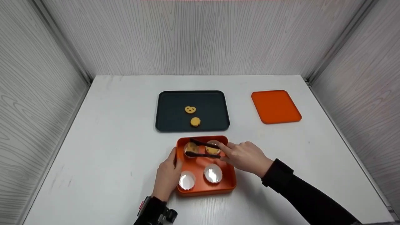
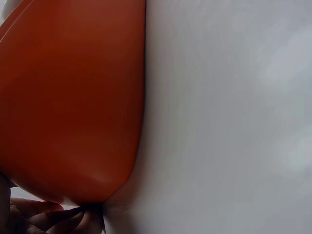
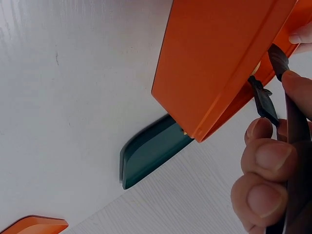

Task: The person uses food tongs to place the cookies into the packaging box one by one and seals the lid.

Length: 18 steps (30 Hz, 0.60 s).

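Note:
My right hand [image 1: 247,156] holds black tongs [image 1: 203,154], fingers curled round their arms. The tong tips are spread over a round cookie [image 1: 191,147] in a paper cup at the box's far left. Beside it, a second yellow cookie [image 1: 212,150] sits in another cup, partly behind the tongs. The orange box [image 1: 200,167] stands on the table; my left hand [image 1: 167,176] grips its left wall, thumb near the rim and fingers along the outside. Toward the near side of the box are two white paper cups, a left one [image 1: 187,180] and a right one [image 1: 213,173].
A dark green tray [image 1: 168,112] lies beyond the box, carrying a pretzel-shaped cookie [image 1: 190,109] and a round yellow cookie [image 1: 195,122]. To the right rests a flat orange lid [image 1: 276,107]. Grey wood-grain panels [image 1: 200,40] wall the table on its back and sides.

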{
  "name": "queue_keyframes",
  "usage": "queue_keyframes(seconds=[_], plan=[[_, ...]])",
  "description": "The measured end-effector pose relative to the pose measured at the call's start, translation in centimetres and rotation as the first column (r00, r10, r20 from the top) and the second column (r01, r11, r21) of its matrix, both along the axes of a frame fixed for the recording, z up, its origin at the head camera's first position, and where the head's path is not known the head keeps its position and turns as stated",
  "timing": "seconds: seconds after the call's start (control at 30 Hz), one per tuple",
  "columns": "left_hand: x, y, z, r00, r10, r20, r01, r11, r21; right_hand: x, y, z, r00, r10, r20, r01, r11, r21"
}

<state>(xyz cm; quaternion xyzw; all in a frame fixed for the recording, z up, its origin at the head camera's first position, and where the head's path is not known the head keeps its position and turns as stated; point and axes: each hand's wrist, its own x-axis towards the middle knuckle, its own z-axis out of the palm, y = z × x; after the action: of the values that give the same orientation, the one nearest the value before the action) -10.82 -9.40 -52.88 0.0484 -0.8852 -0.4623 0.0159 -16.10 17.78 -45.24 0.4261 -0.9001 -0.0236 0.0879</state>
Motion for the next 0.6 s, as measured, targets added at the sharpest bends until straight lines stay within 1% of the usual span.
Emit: queue_keyframes(seconds=[0.17,0.43,0.6], plan=[[0.01,0.03,-0.01,1.0,0.001,0.009,-0.002,1.0,0.007,0.01,0.01,-0.17,1.0,0.005,-0.026,-0.005,1.0,-0.003],[0.08,-0.03,-0.03,1.0,0.002,0.003,-0.001,1.0,-0.004,0.06,-0.06,-0.01,0.998,-0.039,0.051,0.038,0.999,0.008],[0.07,-0.06,-0.01,1.0,0.001,-0.003,-0.001,1.0,-0.009,0.05,-0.1,0.08,0.995,-0.059,0.078,0.059,0.998,0.014]])
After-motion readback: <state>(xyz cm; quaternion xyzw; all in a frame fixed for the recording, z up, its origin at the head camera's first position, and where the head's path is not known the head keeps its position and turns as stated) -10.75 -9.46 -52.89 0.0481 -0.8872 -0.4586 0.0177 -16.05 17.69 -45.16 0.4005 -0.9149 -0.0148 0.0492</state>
